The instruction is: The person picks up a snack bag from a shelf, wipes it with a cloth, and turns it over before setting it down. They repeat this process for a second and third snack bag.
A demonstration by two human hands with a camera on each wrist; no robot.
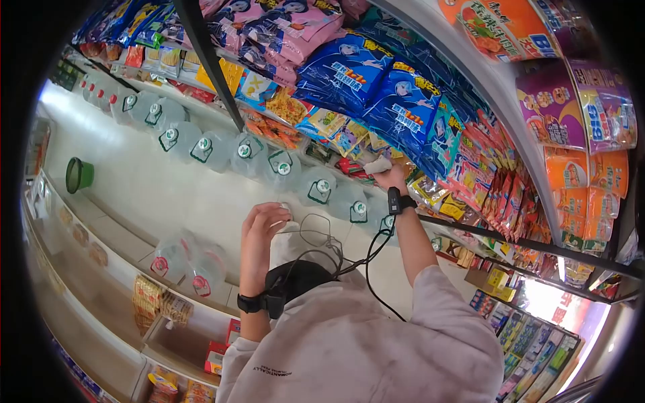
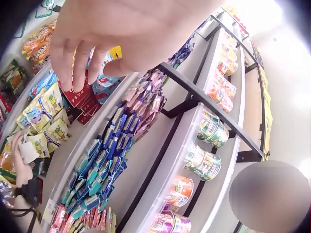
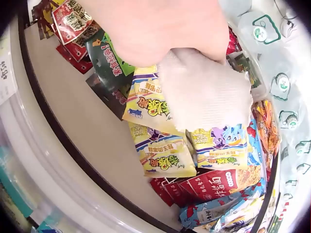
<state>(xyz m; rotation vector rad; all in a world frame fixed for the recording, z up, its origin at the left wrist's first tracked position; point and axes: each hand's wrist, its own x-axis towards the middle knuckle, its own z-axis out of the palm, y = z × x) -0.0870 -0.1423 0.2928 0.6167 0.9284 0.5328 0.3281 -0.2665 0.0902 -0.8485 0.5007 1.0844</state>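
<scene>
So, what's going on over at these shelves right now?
A person's right hand holds a crumpled white cloth, or perhaps a paper towel, in front of yellow snack packets on a shelf. Whether the cloth touches the packets, I can't tell. The left hand is raised away from the packets, its fingers loosely bent, with no clear grip on anything. Large clear bottles stand in a row on the floor alongside the shelving.

A green bucket (image 1: 80,175) stands on the pale floor (image 1: 127,191). Clear jugs (image 1: 277,171) form a long row. Noodle cups (image 2: 208,164) line a shelf (image 2: 176,148).
</scene>
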